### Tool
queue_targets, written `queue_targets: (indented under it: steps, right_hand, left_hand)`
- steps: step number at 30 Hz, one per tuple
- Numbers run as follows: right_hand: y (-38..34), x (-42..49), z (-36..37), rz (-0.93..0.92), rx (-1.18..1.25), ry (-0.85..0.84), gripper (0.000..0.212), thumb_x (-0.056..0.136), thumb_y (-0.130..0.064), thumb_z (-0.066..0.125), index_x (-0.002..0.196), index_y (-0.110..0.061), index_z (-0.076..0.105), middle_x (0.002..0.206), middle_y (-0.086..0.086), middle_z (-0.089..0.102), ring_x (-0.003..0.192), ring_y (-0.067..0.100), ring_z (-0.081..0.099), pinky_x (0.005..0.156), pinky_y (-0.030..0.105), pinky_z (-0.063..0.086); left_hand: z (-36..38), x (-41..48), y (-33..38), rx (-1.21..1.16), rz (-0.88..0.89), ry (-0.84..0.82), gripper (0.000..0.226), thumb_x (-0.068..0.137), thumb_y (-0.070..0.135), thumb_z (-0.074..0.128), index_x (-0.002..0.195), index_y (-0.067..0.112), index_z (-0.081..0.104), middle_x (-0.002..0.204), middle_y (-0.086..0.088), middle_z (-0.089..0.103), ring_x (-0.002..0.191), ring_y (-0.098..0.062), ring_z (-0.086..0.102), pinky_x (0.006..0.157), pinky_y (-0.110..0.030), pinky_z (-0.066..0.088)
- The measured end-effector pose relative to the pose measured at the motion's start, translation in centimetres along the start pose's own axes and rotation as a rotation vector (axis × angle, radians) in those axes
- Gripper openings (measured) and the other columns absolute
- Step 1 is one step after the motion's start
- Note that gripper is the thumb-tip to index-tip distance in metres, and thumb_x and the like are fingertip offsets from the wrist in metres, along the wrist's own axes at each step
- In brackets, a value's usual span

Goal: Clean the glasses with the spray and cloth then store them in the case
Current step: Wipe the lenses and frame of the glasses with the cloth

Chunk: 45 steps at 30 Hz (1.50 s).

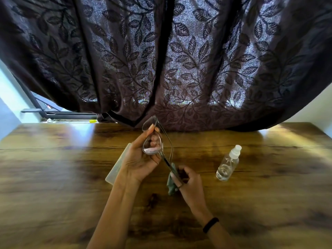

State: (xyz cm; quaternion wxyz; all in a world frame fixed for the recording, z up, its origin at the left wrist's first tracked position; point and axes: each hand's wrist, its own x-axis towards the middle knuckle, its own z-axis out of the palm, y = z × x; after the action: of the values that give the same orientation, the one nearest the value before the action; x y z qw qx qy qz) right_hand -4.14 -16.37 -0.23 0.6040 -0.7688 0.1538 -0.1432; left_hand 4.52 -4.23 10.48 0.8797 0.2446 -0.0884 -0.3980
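Glasses (152, 137): long axis 12-to-6, pinched by left hand (138, 163); right hand (190, 184) grips cloth (171, 184) around temple; spray bottle (227, 163) at 3 o'clock.

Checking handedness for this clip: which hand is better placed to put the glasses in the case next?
Probably the left hand. It already grips the glasses at the front frame, and the translucent case lies on the table right behind it. The right hand is occupied, pinching the green cloth around a temple arm.
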Motion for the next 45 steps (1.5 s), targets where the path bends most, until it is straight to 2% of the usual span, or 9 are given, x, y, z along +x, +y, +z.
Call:
queue_targets:
  steps: [5, 11, 15, 18, 29, 33, 36, 39, 45]
  right_hand:
    - [-0.5, 1.1, -3.2, -0.077, -0.363, 0.187, 0.032, 0.088, -0.022, 0.057, 0.118, -0.015, 0.055, 0.103, -0.007, 0.063, 0.084, -0.003, 0.057, 0.064, 0.006, 0.046]
    - [-0.8, 1.8, -4.8, -0.098, -0.633, 0.162, 0.034, 0.093, -0.021, 0.048, 0.126, -0.013, 0.051, 0.128, 0.006, 0.057, 0.115, 0.018, 0.054, 0.095, 0.033, 0.048]
    - [-3.4, -0.5, -4.6, -0.231, -0.434, 0.291, 0.010, 0.089, -0.020, 0.054, 0.096, -0.024, 0.060, 0.092, -0.005, 0.066, 0.083, 0.005, 0.061, 0.069, 0.014, 0.049]
    - [-5.5, -2.7, -4.0, -0.061, -0.134, 0.196, 0.009, 0.083, -0.028, 0.058, 0.074, -0.026, 0.058, 0.062, -0.004, 0.062, 0.055, 0.003, 0.058, 0.049, 0.016, 0.046]
    - [-8.7, -3.2, -3.8, 0.347, 0.690, 0.009, 0.028, 0.073, -0.032, 0.062, 0.079, -0.005, 0.065, 0.057, 0.003, 0.060, 0.051, 0.010, 0.053, 0.042, 0.019, 0.041]
    - [-8.4, -2.4, -4.5, 0.388, 0.801, 0.046, 0.011, 0.072, -0.020, 0.063, 0.072, -0.009, 0.065, 0.056, 0.003, 0.060, 0.049, 0.009, 0.054, 0.039, 0.017, 0.043]
    - [-7.7, -1.8, -5.1, 0.342, 0.735, 0.044, 0.013, 0.077, -0.018, 0.060, 0.070, -0.007, 0.065, 0.057, 0.002, 0.060, 0.050, 0.008, 0.054, 0.040, 0.017, 0.044]
    - [-7.4, -1.6, -5.9, 0.248, 0.508, -0.006, 0.015, 0.081, -0.018, 0.059, 0.074, -0.007, 0.066, 0.061, 0.002, 0.060, 0.055, 0.010, 0.055, 0.047, 0.018, 0.046]
    - [-6.2, -0.7, -6.3, -0.020, -0.232, 0.071, 0.016, 0.086, -0.023, 0.056, 0.101, -0.022, 0.061, 0.081, -0.015, 0.061, 0.076, 0.001, 0.059, 0.064, 0.011, 0.048]
  left_hand:
    - [-0.6, -0.1, 0.3, -0.046, -0.007, 0.006, 0.036, 0.041, 0.017, 0.092, 0.068, 0.013, 0.068, 0.053, 0.007, 0.056, 0.046, -0.002, 0.051, 0.048, -0.008, 0.046]
    - [-0.9, 0.1, -0.2, -0.039, 0.027, 0.057, 0.043, 0.036, 0.018, 0.094, 0.071, 0.014, 0.068, 0.061, 0.009, 0.060, 0.052, -0.002, 0.054, 0.053, -0.009, 0.047]
    - [-1.2, 0.1, -0.6, 0.005, 0.116, 0.105, 0.044, 0.031, 0.021, 0.094, 0.068, 0.016, 0.071, 0.063, 0.008, 0.065, 0.056, -0.001, 0.060, 0.053, -0.014, 0.051]
    - [-1.7, 0.0, -0.8, 0.070, 0.195, 0.119, 0.043, 0.032, 0.025, 0.094, 0.068, 0.019, 0.072, 0.066, 0.007, 0.069, 0.062, -0.003, 0.065, 0.056, -0.019, 0.055]
    - [-2.8, -0.3, -2.8, 0.440, 0.165, -0.050, 0.035, 0.057, 0.039, 0.084, 0.081, 0.018, 0.072, 0.068, 0.002, 0.066, 0.069, -0.010, 0.064, 0.067, -0.023, 0.054]
    - [-3.5, -0.4, -2.5, 0.438, 0.159, 0.027, 0.070, 0.052, 0.031, 0.087, 0.114, 0.012, 0.061, 0.091, -0.001, 0.069, 0.084, -0.013, 0.066, 0.079, -0.028, 0.056]
    - [-4.1, -0.8, -1.9, 0.375, 0.148, 0.146, 0.085, 0.046, 0.036, 0.089, 0.120, 0.011, 0.055, 0.101, -0.002, 0.068, 0.088, -0.013, 0.066, 0.077, -0.030, 0.056]
    - [-4.4, -1.2, -0.9, 0.464, 0.119, 0.257, 0.062, 0.062, 0.052, 0.075, 0.111, 0.015, 0.064, 0.096, 0.002, 0.068, 0.089, -0.011, 0.063, 0.075, -0.029, 0.053]
    - [-5.1, -1.5, -0.2, 0.748, 0.241, 0.408, 0.018, 0.073, 0.026, 0.063, 0.083, 0.016, 0.074, 0.084, -0.001, 0.073, 0.081, -0.013, 0.062, 0.079, -0.033, 0.047]
